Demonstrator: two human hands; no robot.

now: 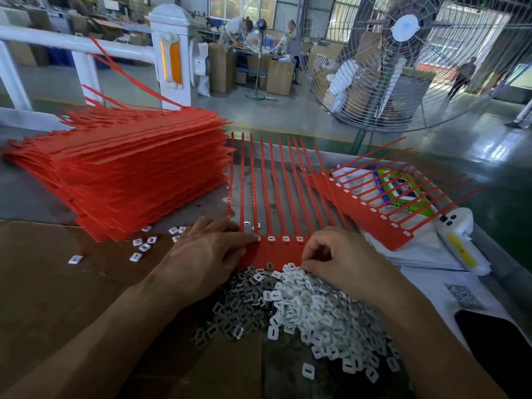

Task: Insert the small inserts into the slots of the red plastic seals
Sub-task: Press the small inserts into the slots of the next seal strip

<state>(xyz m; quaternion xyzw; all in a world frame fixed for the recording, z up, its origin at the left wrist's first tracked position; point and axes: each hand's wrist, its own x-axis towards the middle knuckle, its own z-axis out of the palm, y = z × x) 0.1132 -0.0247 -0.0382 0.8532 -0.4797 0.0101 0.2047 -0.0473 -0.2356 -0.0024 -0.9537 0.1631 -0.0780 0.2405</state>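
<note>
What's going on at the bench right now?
A person is fitting inserts into a strip of red seals. The left hand presses on the strip's left part, a fingertip at one slot. The right hand has its fingers curled at the top of the white insert pile; whether it pinches one is unclear. At least three slots between the hands already hold inserts. A finished strip lies right, a stack of strips left.

The left hand (205, 251) and right hand (345, 254) cover the red seal strip's (283, 251) outer slots at frame centre.
</note>
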